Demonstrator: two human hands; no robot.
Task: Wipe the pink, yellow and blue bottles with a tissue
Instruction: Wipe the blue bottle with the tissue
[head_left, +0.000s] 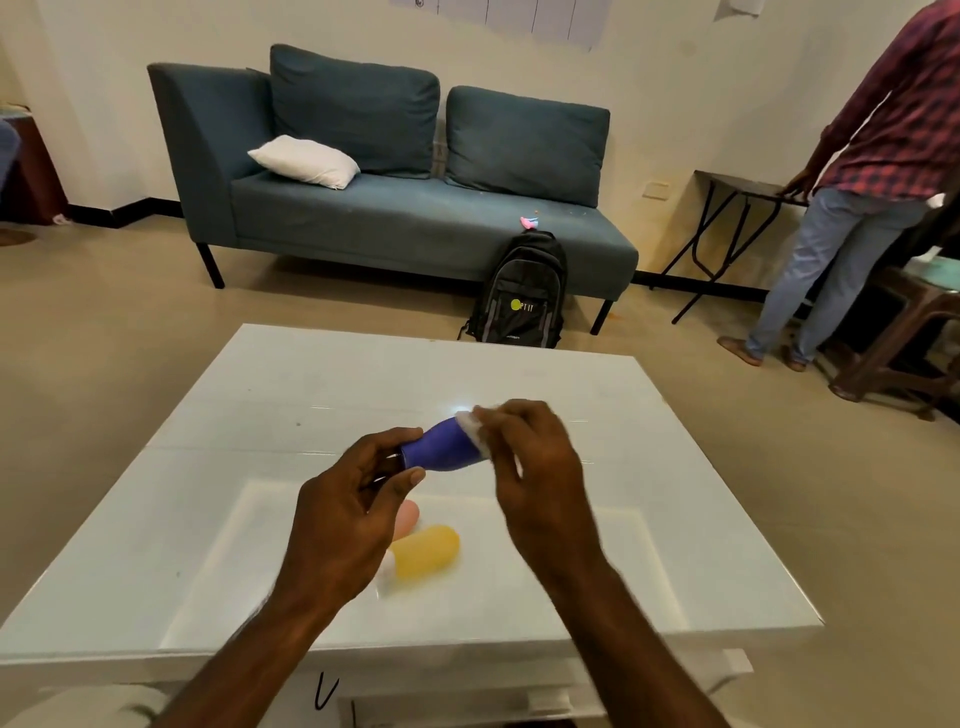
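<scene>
Held above the white table (649, 519), the blue bottle (441, 449) is gripped at its cap end by the left hand (353, 514); the right hand (535, 457) is pinched on a tissue (470, 423) against it. Partly hidden behind the left hand, the pink bottle (408, 519) lies touching the yellow bottle (426, 551).

We reach both bare forearms forward. Our left hand (358, 499) curls with thumb and fingers pinched closed around what it holds. Our right hand (535, 452) hangs bent at the wrist, its fingertips (488, 415) bunched together, slightly blurred.
</scene>
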